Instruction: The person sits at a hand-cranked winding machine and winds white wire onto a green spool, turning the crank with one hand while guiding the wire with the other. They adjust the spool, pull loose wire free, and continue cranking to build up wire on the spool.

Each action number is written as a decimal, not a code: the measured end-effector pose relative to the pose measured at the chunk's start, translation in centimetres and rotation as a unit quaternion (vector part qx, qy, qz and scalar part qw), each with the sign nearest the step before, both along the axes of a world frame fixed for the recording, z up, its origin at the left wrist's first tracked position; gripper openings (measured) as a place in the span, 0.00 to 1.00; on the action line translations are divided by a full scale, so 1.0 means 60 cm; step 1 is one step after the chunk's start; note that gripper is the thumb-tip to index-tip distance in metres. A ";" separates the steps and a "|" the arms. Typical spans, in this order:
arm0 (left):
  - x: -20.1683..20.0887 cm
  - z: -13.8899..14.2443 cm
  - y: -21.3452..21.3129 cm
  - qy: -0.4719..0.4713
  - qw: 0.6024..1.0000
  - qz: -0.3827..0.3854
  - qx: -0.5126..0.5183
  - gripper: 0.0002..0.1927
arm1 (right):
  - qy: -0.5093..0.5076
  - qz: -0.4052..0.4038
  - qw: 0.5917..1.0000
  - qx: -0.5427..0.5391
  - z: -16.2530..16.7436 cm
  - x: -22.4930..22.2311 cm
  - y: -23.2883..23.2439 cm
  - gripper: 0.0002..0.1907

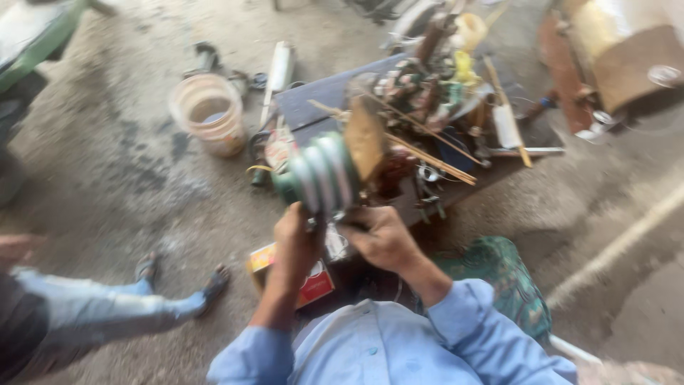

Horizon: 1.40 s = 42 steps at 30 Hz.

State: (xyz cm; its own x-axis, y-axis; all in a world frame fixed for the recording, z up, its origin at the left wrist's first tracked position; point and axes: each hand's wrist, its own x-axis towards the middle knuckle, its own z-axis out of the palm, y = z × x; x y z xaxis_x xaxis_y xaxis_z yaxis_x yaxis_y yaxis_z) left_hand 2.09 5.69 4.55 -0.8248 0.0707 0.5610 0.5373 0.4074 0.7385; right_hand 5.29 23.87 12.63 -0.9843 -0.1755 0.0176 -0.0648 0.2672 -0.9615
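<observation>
The view is blurred by motion. A green ribbed motor housing (322, 175) with pale fins stands over the near edge of a low dark workbench (320, 96). My left hand (298, 239) grips its lower left side. My right hand (381, 235) holds it from below on the right, fingers curled under it. A brown slab-like part (365, 139) juts up just behind the housing. Thin wooden sticks (427, 146) lie crossed over the clutter beyond it.
A pale plastic bucket (209, 113) stands on the concrete floor at left. Another person's legs in light jeans and sandals (142, 296) stretch in from the left. A red and yellow box (313, 281) lies under my left arm. A patterned green cloth (502, 274) sits at right.
</observation>
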 end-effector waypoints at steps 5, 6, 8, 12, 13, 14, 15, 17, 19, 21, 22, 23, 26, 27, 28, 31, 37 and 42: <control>-0.011 0.010 -0.019 -0.306 0.898 -0.204 0.242 0.11 | 0.041 0.024 0.999 -0.004 0.007 0.005 0.036 0.10; -0.013 0.010 -0.025 -0.349 0.851 -0.240 0.310 0.13 | 0.053 0.022 0.998 0.005 0.008 0.006 0.041 0.10; -0.017 0.005 -0.026 -0.373 0.837 -0.227 0.330 0.11 | 0.099 0.018 0.995 0.029 0.011 0.010 0.047 0.10; -0.022 -0.001 -0.014 -0.327 0.861 -0.220 0.322 0.10 | 0.202 -0.012 0.966 0.158 0.005 0.030 0.039 0.07; -0.022 0.001 -0.008 -0.298 0.876 -0.209 0.317 0.10 | 0.217 -0.022 0.955 0.203 0.002 0.037 0.033 0.07; -0.021 0.005 -0.003 -0.269 0.890 -0.198 0.311 0.11 | 0.234 -0.018 0.946 0.224 -0.003 0.044 0.026 0.07; -0.017 0.010 0.004 -0.241 0.902 -0.186 0.305 0.12 | 0.249 -0.013 0.937 0.244 -0.007 0.051 0.017 0.07; -0.008 0.025 0.016 -0.228 0.919 -0.141 0.289 0.11 | 0.271 -0.002 0.922 0.277 -0.019 0.065 -0.003 0.09; 0.008 0.045 0.023 -0.212 0.935 -0.102 0.265 0.10 | 0.283 0.010 0.910 0.302 -0.031 0.079 -0.026 0.12; 0.023 0.067 0.024 -0.190 0.951 -0.072 0.235 0.10 | 0.293 0.035 0.900 0.322 -0.044 0.092 -0.048 0.11; 0.029 0.078 0.021 -0.187 0.959 -0.072 0.202 0.10 | 0.296 0.048 0.895 0.331 -0.050 0.099 -0.058 0.11; 0.034 0.088 0.017 -0.183 0.966 -0.072 0.169 0.10 | 0.289 0.049 0.895 0.335 -0.056 0.106 -0.067 0.10; 0.044 0.113 0.006 -0.131 0.985 -0.069 0.084 0.16 | 0.270 0.071 0.903 0.327 -0.068 0.124 -0.085 0.10; 0.045 0.119 0.004 -0.108 0.990 -0.068 0.056 0.19 | 0.262 0.088 0.909 0.312 -0.069 0.126 -0.089 0.12; 0.046 0.123 0.003 -0.101 0.992 -0.061 0.044 0.16 | 0.253 0.104 0.915 0.296 -0.070 0.127 -0.093 0.14; 0.047 0.127 0.003 -0.078 0.995 -0.051 0.034 0.11 | 0.239 0.118 0.916 0.299 -0.056 0.123 -0.098 0.12; 0.048 0.106 0.008 -0.090 0.989 -0.066 0.096 0.10 | 0.315 0.097 0.911 0.249 0.020 0.142 -0.001 0.13; 0.047 0.092 0.025 -0.154 0.977 -0.058 0.134 0.12 | 0.192 -0.386 0.902 -0.022 -0.008 0.106 0.269 0.06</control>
